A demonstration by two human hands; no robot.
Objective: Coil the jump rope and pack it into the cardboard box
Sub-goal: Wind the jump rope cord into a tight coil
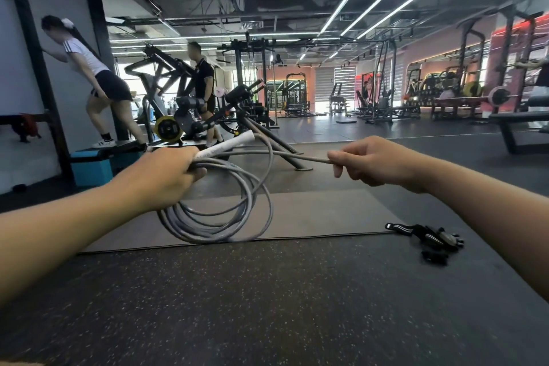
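Here the left hand point(166, 172) grips the gathered top of the jump rope point(219, 214), its fingers point(198, 173) curled round several grey loops and round the base of a white handle point(227, 144) that sticks out up and to the right, past the thumb side of the fist. Below the fist the coils hang in a rough circle, the lowest turns dangling in front of the near edge of a grey mat point(312, 211) that lies flat on the dark speckled floor point(267, 306); whether they touch it cannot be told. From the handle's far end a strand arcs over and down into the coil, and another strand runs nearly level to the right, straight into the right hand point(368, 162). There the thumb and curled fingers point(338, 171) pinch the rope at the left edge of the fist, so the strand enters between the thumb and forefinger and is hidden inside the hand beyond that point. Both hands are held up above the floor, the left one a little lower and nearer the left side, the two well apart with the level strand between them. To the right, on the floor just beyond the mat's near right corner, lies a pair of black gloves point(430, 239). Far behind stand gym machines and two people at the left.
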